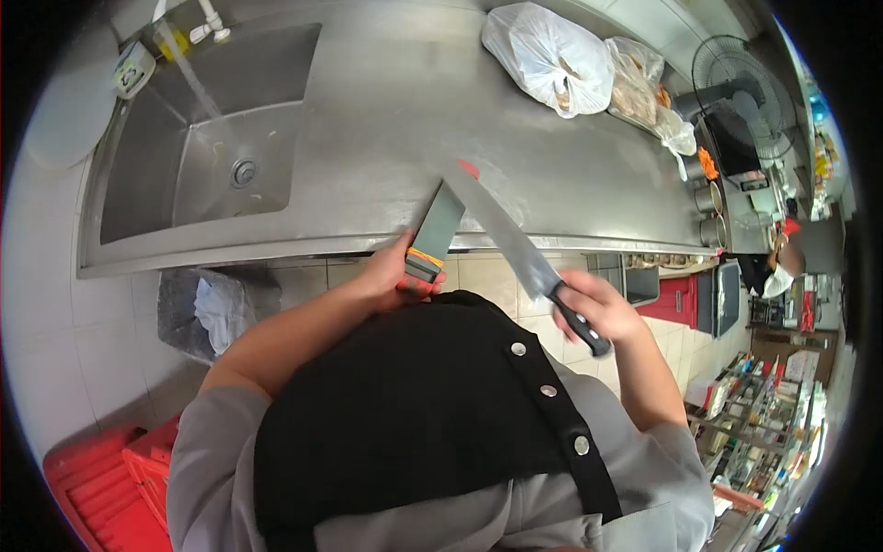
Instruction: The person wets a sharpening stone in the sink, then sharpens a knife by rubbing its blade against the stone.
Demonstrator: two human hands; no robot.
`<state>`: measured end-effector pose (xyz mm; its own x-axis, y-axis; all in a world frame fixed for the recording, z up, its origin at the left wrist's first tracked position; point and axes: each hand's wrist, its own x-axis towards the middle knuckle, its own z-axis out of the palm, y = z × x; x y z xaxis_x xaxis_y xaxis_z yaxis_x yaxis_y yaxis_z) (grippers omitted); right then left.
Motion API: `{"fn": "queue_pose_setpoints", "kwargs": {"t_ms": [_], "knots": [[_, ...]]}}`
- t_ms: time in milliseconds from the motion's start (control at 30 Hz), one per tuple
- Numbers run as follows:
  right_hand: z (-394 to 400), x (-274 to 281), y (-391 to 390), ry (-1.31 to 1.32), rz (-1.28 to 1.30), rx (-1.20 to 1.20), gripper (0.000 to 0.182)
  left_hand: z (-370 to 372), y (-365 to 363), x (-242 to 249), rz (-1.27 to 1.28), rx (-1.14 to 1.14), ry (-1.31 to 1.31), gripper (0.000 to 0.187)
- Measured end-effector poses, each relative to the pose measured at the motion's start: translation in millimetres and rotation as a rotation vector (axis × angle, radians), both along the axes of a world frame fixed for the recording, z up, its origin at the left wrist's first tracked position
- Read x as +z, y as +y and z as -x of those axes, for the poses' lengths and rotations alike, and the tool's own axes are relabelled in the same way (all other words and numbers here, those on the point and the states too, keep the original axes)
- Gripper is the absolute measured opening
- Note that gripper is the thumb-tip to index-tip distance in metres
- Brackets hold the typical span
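In my right hand (598, 308) is a large kitchen knife (506, 230), gripped by its black riveted handle. Its wide blade points up and to the left over the counter's front edge. My left hand (402, 271) grips the near end of a grey-green sharpening stone (439, 221), where orange and yellow bands wrap round it. The stone slants up over the counter edge. The blade's tip lies just right of the stone's far end, close to a small red piece (468, 169) on the steel counter (386, 120).
A sink (207, 138) with a running tap is at the left. White plastic bags (552, 60) and a fan (743, 97) stand at the back right. Below are a lined bin (207, 313) and red crates (110, 488). Another person (782, 262) is far right.
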<state>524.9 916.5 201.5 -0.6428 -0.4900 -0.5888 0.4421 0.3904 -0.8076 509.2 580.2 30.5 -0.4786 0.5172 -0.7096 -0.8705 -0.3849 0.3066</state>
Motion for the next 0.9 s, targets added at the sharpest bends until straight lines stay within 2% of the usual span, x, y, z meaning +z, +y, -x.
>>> {"fn": "queue_pose_setpoints", "kwargs": {"t_ms": [100,200,267,333,433,467,533,633,700,767,833,900], "knots": [[-20.1,-21.9,35.2,-0.159,0.011,-0.111,0.031,0.1,-0.5,1.2,0.01,0.013,0.018,0.068],[22.9,-62.8,-8.0,0.03,-0.002,-0.008,0.025,-0.2,2.6,10.9,0.081,0.005,-0.009,0.067],[73.5,-101.1,-49.4,0.15,0.013,-0.071,0.026,0.6,3.0,19.8,0.142,0.014,-0.021,0.066],[103.1,-99.0,-70.6,0.145,0.041,-0.147,0.026,-0.1,4.9,19.8,0.199,0.008,-0.017,0.065],[111.3,-64.1,-51.3,0.192,0.123,-0.228,0.026,-13.4,-13.4,-5.7,-0.014,0.022,0.086,0.066],[115.5,-76.8,-28.6,0.16,0.249,-0.29,0.026,-19.0,-16.3,16.3,0.081,0.042,0.126,0.067],[106.7,-63.0,3.5,0.187,0.334,-0.38,0.023,-27.5,-24.8,69.9,0.218,0.105,0.184,0.068],[79.8,-71.6,42.6,0.216,0.414,-0.492,0.02,-3.6,-57.3,162.8,0.354,0.302,0.448,0.073],[55.0,-67.7,54.7,0.222,0.401,-0.534,0.018,24.0,-87.7,229.4,0.353,0.369,0.808,0.072],[31.9,-67.9,62.3,0.239,0.377,-0.527,0.019,59.5,-117.3,287.5,0.614,0.45,1.145,0.064],[13.3,-64.2,63.7,0.272,0.358,-0.491,0.019,102.3,-145.2,347.0,0.916,0.461,1.163,0.055],[-4.5,-51.4,53.3,0.255,0.335,-0.54,0.02,154.0,-171.2,390.2,1.023,0.496,1.166,0.05]]}}
